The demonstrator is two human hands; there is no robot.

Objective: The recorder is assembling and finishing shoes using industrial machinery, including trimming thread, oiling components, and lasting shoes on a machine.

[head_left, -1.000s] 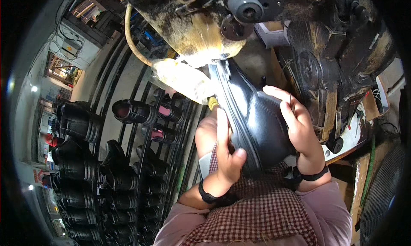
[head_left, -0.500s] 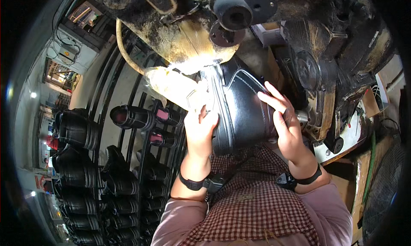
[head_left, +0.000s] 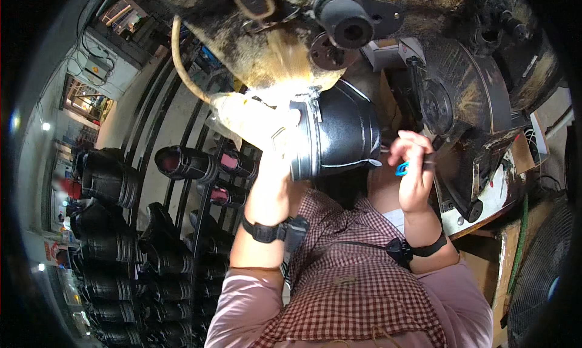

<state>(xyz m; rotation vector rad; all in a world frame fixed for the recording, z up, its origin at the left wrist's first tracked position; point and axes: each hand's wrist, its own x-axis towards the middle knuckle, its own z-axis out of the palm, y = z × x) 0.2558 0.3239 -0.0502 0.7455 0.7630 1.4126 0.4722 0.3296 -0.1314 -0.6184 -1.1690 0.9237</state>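
1 black boot [head_left: 342,133]: hangs above the person's lap, just under the lit end of the machine [head_left: 270,60]; contact with the machine cannot be told in the glare.
Boot's lie: sole [head_left: 309,145] faces left, upper bulges right; long axis seems to run roughly away from the body, foreshortened.
Left hand [head_left: 277,160]: nearer of the 2, up against the sole side; fingertips lost in bright light, so whether they spread or pinch cannot be told.
Right hand [head_left: 415,169]: apart from the boot, just beside its lower right edge; the boot lies left and slightly up from these fingers.
Right fingers: curled around a small blue tool [head_left: 402,168]; blur hides the exact pinch.
Pale loop [head_left: 374,163]: at the boot's lower right edge, between boot and right hand; strand or tab, cannot tell.
Shoe rack [head_left: 197,239]: left of the person, loaded with black footwear.
Labels and writing: none legible on boot, machine or tool; no brand identified.
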